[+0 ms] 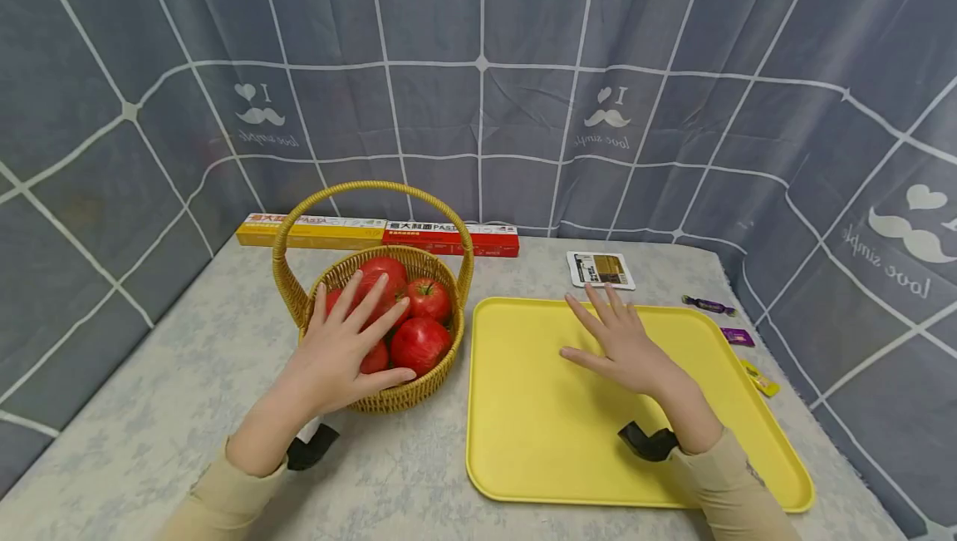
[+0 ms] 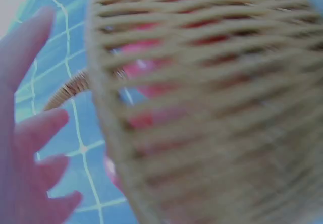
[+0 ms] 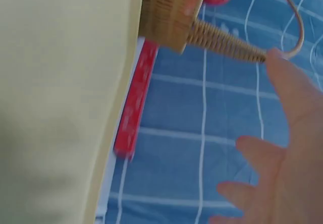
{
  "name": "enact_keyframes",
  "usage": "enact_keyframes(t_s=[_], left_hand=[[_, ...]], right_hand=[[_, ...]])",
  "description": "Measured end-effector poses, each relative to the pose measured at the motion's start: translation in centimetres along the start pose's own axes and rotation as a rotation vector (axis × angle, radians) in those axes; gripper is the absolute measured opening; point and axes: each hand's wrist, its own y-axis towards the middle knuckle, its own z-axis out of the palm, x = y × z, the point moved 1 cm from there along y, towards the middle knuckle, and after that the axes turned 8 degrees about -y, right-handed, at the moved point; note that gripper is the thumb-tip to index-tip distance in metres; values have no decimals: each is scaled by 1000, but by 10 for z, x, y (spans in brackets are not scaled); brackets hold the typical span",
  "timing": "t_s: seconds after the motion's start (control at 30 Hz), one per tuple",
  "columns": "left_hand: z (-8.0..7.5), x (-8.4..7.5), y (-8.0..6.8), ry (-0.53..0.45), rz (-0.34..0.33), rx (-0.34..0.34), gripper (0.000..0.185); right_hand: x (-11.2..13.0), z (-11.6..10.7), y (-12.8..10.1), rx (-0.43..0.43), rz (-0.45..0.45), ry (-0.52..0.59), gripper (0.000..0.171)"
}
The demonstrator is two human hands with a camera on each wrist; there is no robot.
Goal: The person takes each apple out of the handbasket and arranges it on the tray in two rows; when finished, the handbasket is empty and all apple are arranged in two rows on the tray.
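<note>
My left hand [image 1: 340, 354] is spread over the near side of a wicker basket [image 1: 429, 391] full of red apples [image 1: 421, 346]. Its fingers are straight and apart, with the basket's wall close beside them in the left wrist view. A tall arched handle [image 1: 374, 186] rises over the basket. My right hand [image 1: 624, 350] hovers above a yellow tray [image 1: 538, 458], fingers spread, holding nothing; its shadow falls on the tray. In the right wrist view the fingers [image 3: 257, 158] stand out from the tray's surface.
Behind the basket lie a yellow pasta box [image 1: 321, 233] and a red pasta box [image 1: 478, 240]. A white packet [image 1: 601, 270] sits beyond the tray. Along its right side are a dark wrapped candy [image 1: 709, 305], a purple packet [image 1: 738, 336] and a yellow packet [image 1: 760, 378]. A grey curtain [image 1: 523, 109] hangs around the table.
</note>
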Motion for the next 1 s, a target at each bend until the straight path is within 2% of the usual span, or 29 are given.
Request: enact_keyframes(t_s=[0.1,0.23,0.3,0.4,0.5,0.6,0.67,0.77,0.87,1.0], left_hand=[[0,10,-13,-42,47,-115,77],[5,23,-32,-128,97,-345,71],[9,29,-40,-171,91,-447,69],[16,37,-50,-242,35,-517,68],[23,44,-56,-360,-63,-505,64],[28,45,-59,-536,-180,-470,64],[30,44,-59,-658,-274,-447,68],[32,45,-59,-808,-375,-412,69],[34,48,-60,-892,-434,-359,69],[40,52,-60,-950,-464,-297,69]], right_hand=[[14,-5,6,39,-58,137,78],[37,-12,21,48,-164,263,75],[51,-15,30,30,-227,314,71],[74,-17,46,-4,-314,415,66],[98,-19,64,-27,-371,528,64],[118,-17,83,-45,-397,651,65],[129,-14,96,-48,-398,726,66],[142,-8,112,-45,-380,811,68],[151,1,127,-28,-316,840,69],[157,20,145,-2,-261,821,71]])
